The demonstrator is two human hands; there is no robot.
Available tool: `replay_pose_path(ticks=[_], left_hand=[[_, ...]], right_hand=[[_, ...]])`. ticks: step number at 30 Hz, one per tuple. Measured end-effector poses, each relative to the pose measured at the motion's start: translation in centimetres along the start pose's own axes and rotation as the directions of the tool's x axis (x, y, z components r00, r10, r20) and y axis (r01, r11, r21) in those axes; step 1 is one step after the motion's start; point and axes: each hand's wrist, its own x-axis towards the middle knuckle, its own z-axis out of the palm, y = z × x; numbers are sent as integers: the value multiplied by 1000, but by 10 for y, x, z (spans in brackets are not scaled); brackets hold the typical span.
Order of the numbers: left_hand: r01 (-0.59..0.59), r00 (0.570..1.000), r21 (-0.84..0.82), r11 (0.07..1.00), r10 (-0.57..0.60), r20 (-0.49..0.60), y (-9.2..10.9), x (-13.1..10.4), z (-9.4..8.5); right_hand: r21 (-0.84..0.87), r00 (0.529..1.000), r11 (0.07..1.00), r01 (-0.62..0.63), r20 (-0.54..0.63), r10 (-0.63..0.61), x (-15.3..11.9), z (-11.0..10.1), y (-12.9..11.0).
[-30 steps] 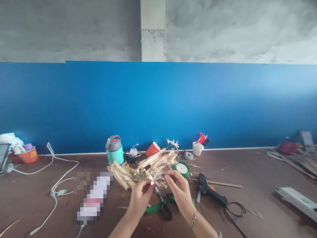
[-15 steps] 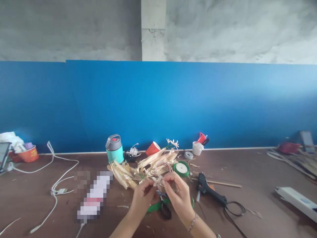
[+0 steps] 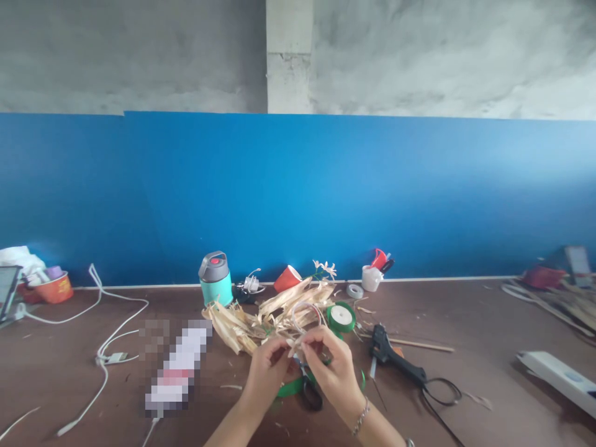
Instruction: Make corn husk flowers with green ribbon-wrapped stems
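Left hand (image 3: 270, 363) and right hand (image 3: 328, 360) meet on one pale petal piece (image 3: 292, 345)

Both hands are closed to a fingertip pinch, thumb against forefinger, and both have hold of the same small thing, just below the middle of the frame. From where I stand, the fingers cover most of it; only a few thin petal ends show, and I can't tell which hand has the base. It's held up above the brown tabletop (image 3: 419, 304), in front of the dry husks (image 3: 235, 326), whose colour and papery look it shares.

I'd judge it next to weightless, stiff enough to keep a curl but thin enough to split along the grain if it's squeezed or bent sharply. Dry stuff like that shouldn't slip much; crushing seems the bigger worry. I'd take it by the gathered base, if it has one, with a light pinch, and leave the petal tips alone.

Black-handled scissors (image 3: 311, 394) lie between the wrists at lower centre, beside a strip of green ribbon (image 3: 289, 389). A thin hoop (image 3: 297, 310) shows just beyond the fingertips, and the glue gun (image 3: 400, 357) rests well to the right.
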Motion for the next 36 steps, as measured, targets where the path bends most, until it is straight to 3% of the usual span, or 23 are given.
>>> replay_pose_path(ticks=[13, 36], left_hand=[[12, 999, -31, 999, -11, 40, 6, -3, 3], [-50, 999, 108, 993, 48, 20, 12, -4, 2]], right_hand=[[-59, 1000, 998, 21, 12, -21, -2, 1, 3], [-23, 996, 996, -81, 35, 81, -1, 1, 7]])
